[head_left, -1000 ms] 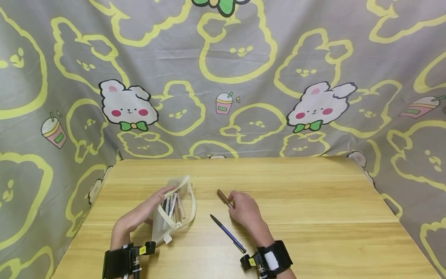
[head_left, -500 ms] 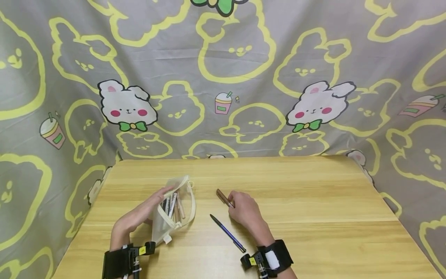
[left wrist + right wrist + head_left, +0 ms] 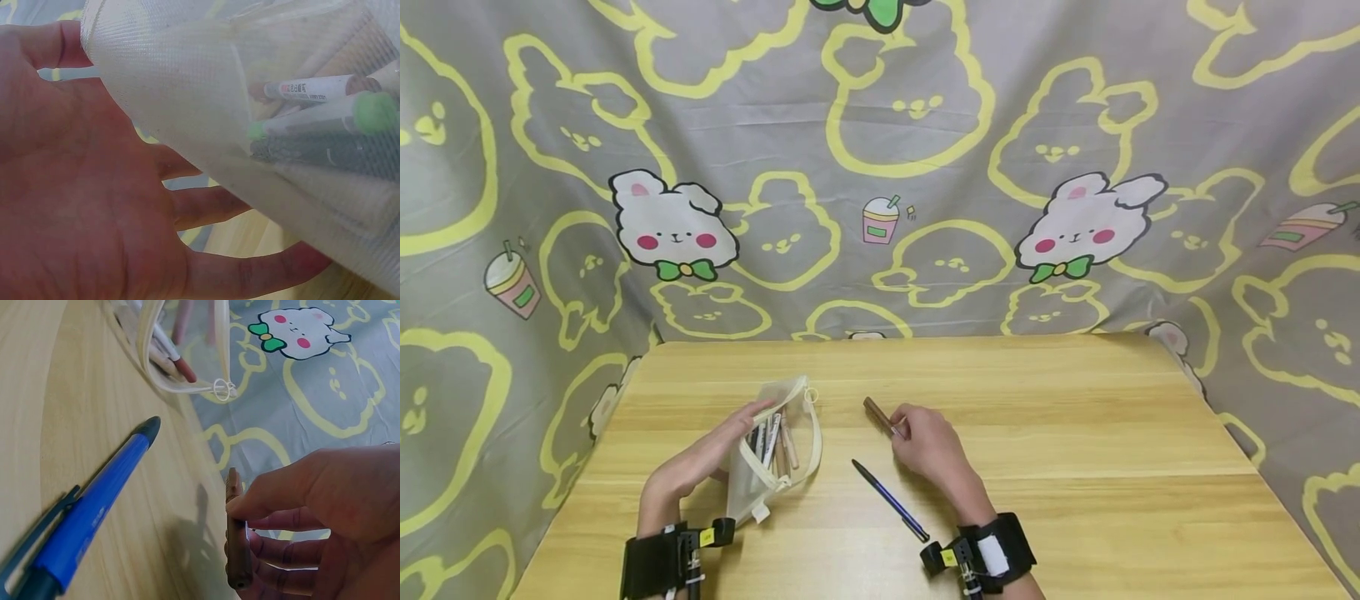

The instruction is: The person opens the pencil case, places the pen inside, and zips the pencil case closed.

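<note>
My right hand (image 3: pixel 928 442) pinches a brown pen (image 3: pixel 877 415) between thumb and fingers, its far end pointing up and left. In the right wrist view the brown pen (image 3: pixel 238 553) stands nearly upright in the grip, its shadow on the wood beside it. Straight fingers of my left hand (image 3: pixel 81 181) rest along the outside of a translucent mesh pencil pouch (image 3: pixel 748 492), whose zipped mouth gapes toward the right. Several pens and markers lie inside, among them a green-ended marker (image 3: pixel 375 112). A blue ballpoint pen (image 3: pixel 891 502) lies on the table between the hands.
The wooden table (image 3: pixel 1075 517) runs back to a grey patterned curtain (image 3: pixel 775 125) that closes off the rear and both sides. A pale zipper ring (image 3: pixel 221 389) hangs at the corner of the pouch mouth.
My right hand has shifted slightly up and away, turning the brown pen a little, so its tip sits farther back and left. The left hand, pouch and blue pen stay put.
</note>
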